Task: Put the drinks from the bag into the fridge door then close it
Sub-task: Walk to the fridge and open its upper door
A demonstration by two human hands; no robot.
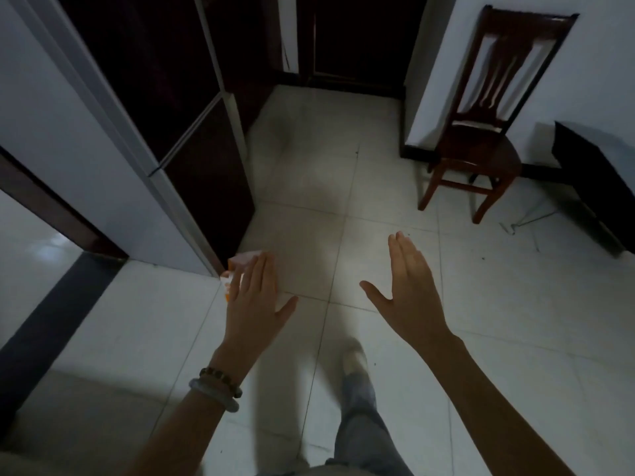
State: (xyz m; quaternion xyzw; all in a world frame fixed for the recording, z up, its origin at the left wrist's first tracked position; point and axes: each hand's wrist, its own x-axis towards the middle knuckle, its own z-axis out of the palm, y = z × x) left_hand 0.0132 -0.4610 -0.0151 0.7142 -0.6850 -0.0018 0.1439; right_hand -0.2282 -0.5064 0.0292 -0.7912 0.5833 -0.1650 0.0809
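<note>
Both forearms extend forward over the tiled floor [395, 173]; task not visibly begun.

Head view: left hand [252, 305], wearing two bracelets [220, 386] at the wrist, is flat with fingers extended, palm down, grip open and empty. Right hand [409, 286] is likewise flat, fingers together, thumb spread, grip open and empty. A white-and-orange bag [240, 264] lies on the floor at the fridge corner, partly hidden behind the left hand's fingers; contact cannot be determined. The fridge [206, 139] stands at left with both dark doors shut. No drinks are visible. Judgement: opening the door, transferring the drinks and closing all remain. A wooden chair [481, 132] stands well apart at right. One foot [355, 359] is stepping forward.
</note>
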